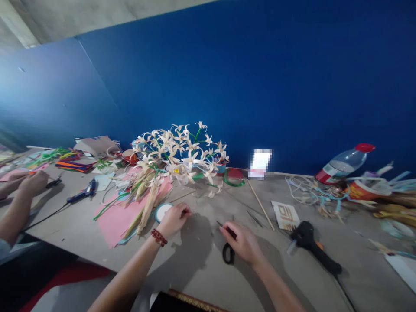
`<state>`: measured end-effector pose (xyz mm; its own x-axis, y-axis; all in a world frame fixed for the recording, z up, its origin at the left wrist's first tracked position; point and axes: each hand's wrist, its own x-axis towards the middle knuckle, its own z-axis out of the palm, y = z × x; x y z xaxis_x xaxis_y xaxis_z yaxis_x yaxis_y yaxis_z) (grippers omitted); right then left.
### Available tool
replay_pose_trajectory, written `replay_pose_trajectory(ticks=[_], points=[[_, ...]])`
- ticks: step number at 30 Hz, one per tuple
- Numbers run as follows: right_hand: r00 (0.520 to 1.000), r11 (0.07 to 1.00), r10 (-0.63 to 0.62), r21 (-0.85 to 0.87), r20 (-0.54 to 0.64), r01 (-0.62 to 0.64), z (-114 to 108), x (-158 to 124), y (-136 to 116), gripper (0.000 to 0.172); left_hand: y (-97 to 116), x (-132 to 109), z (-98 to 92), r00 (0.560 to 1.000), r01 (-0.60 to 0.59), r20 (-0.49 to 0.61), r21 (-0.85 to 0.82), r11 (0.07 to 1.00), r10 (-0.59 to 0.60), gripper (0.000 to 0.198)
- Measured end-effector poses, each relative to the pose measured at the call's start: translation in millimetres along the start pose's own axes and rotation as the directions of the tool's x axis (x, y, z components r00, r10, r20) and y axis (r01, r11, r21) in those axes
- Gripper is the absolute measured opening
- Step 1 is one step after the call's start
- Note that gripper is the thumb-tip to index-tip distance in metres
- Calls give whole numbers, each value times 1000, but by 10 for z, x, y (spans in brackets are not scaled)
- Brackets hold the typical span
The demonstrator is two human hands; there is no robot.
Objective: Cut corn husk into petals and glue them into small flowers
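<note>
My left hand (175, 219), with a beaded bracelet (158, 238) at the wrist, is closed in a pinch. Whatever lies between its fingertips is too small to make out. Beside that hand a round white-centred roll with a blue-green rim (162, 212) lies on the table. My right hand (242, 240) is closed round a pair of black scissors (228, 255); one handle loop hangs below the fingers and the tip points toward my left hand. Behind both hands stands a bunch of white handmade flowers (182, 151) on green stems.
A black glue gun (315, 249) lies at right near a printed card (285, 215) and a thin stick (261, 206). A tilted bottle (344, 164) rests farther back. Corn husks (149, 208) cover pink paper (118, 223) at left. A co-worker's hands (32, 182) work beside a blue glue gun (82, 193).
</note>
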<state>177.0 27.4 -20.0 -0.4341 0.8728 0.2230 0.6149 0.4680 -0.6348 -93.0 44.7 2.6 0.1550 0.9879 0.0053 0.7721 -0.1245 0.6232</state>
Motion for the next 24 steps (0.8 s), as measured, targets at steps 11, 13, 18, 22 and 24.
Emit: replay_pose_trajectory(ticks=[11, 13, 18, 22, 24], points=[[983, 883, 96, 443, 159, -157, 34, 17, -436, 17, 306, -259, 111, 929, 194, 364, -640, 743, 71, 39], [970, 789, 133, 571, 203, -227, 64, 18, -476, 17, 363, -260, 158, 907, 258, 411, -711, 654, 89, 37], [963, 681, 174, 682, 204, -267, 94, 22, -444, 15, 453, -271, 255, 870, 374, 482, -782, 500, 104, 36], [955, 636, 221, 714, 196, -294, 92, 28, -392, 18, 475, -316, 305, 884, 334, 453, -784, 524, 113, 36], [953, 639, 241, 709, 185, -299, 107, 28, -376, 17, 470, -336, 323, 913, 263, 396, -753, 603, 97, 34]])
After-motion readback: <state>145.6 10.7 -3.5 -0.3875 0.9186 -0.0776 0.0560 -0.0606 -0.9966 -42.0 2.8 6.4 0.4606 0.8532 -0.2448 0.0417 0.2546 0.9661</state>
